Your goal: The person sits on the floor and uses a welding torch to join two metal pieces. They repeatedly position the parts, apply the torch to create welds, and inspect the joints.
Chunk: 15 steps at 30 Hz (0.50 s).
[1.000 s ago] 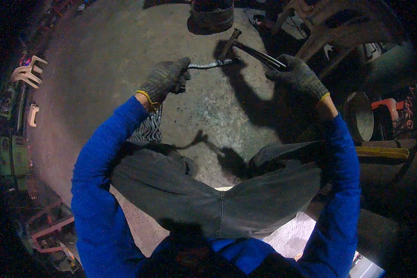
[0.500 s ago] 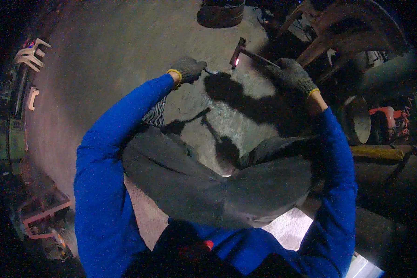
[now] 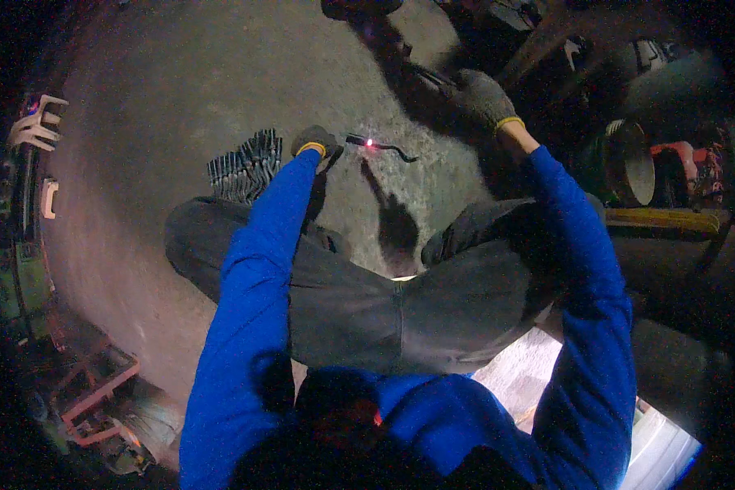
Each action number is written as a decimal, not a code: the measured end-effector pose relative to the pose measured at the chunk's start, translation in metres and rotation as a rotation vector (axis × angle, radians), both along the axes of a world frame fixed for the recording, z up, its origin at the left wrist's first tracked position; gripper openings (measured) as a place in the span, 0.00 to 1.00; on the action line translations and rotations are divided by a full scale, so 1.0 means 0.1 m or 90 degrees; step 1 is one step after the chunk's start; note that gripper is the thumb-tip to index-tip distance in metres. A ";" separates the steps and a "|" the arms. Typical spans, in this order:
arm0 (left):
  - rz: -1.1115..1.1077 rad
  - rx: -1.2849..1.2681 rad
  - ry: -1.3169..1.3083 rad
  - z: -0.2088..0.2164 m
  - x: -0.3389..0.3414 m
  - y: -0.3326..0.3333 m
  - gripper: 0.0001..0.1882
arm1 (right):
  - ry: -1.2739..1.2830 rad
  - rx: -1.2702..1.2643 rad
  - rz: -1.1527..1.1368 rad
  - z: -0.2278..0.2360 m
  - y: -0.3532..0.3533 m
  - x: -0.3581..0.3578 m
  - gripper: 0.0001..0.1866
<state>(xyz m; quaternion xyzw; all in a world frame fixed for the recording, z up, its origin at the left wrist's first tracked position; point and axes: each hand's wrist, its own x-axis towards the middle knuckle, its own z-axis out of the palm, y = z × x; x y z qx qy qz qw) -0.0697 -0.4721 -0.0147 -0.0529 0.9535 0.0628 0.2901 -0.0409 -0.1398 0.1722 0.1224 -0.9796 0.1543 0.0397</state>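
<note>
My left hand [image 3: 314, 140], in a grey knit glove with a yellow cuff, is closed just above the floor. From its fingers a dark metal rod [image 3: 396, 150] reaches right, with a thicker black section and a thin, wavy end. A small red light spot shines on it. Up and to the right, my right hand [image 3: 480, 100], gloved the same way, grips a hammer [image 3: 431, 77], held away from the rod; its head is hard to make out in the dark. Beside my left forearm lies a row of similar dark metal pieces [image 3: 245, 167] on the floor.
A dark round container [image 3: 361, 6] stands at the far edge. To the right are a large cylinder opening [image 3: 633, 163], a yellow bar [image 3: 665, 220] and red equipment [image 3: 694, 167]. Pale plastic chairs [image 3: 39, 122] and a reddish metal frame [image 3: 98, 392] are at the left.
The hammer has moved up and away from the rod with my right hand. My left hand sits slightly lower and further left, and the row of metal pieces shows more fully.
</note>
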 end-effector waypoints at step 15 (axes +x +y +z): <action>-0.018 -0.134 -0.060 -0.85 0.15 -0.50 0.23 | -0.311 -0.093 -0.200 -1.57 -0.43 0.49 0.23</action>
